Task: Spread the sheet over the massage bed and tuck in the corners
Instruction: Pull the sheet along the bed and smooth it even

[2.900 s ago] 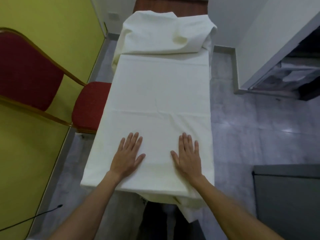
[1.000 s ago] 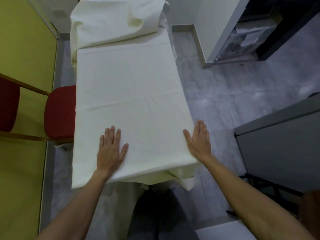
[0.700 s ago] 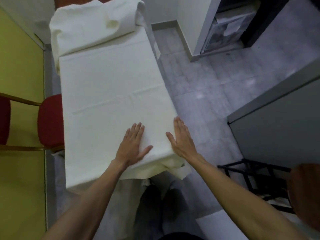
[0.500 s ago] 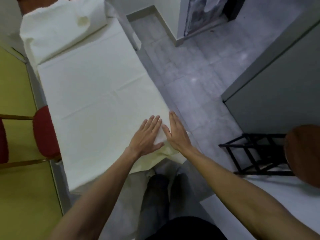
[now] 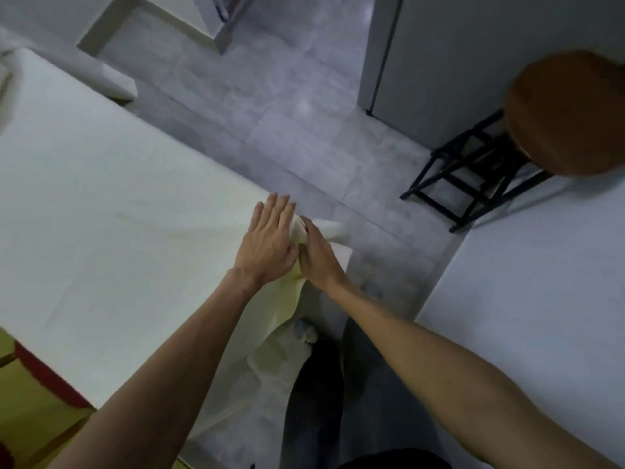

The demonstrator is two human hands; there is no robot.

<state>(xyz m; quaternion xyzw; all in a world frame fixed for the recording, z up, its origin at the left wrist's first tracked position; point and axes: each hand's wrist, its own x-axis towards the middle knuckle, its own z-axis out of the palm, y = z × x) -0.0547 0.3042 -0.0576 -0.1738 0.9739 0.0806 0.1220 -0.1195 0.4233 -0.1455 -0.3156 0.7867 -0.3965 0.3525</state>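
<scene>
A pale cream sheet (image 5: 111, 211) lies flat over the massage bed and fills the left half of the view. Its loose near-right corner (image 5: 333, 231) bunches up and hangs over the bed's edge. My left hand (image 5: 269, 243) presses flat on the sheet at that corner, fingers together and pointing away from me. Right beside it, touching it, my right hand (image 5: 316, 253) grips the bunched corner fabric, its fingertips hidden in the folds. More sheet droops down the bed's near end (image 5: 270, 353).
A round brown stool (image 5: 568, 113) on a black frame stands at the right. A grey cabinet (image 5: 449, 62) rises behind it, and a white surface (image 5: 541, 282) lies below it. Grey tiled floor (image 5: 304, 130) runs along the bed's right side. A red chair seat (image 5: 47, 380) shows at lower left.
My view swung right toward the bed's near-right corner. Both hands slid from flat on the middle of the sheet to that corner, and my right hand took hold of the bunched fabric.
</scene>
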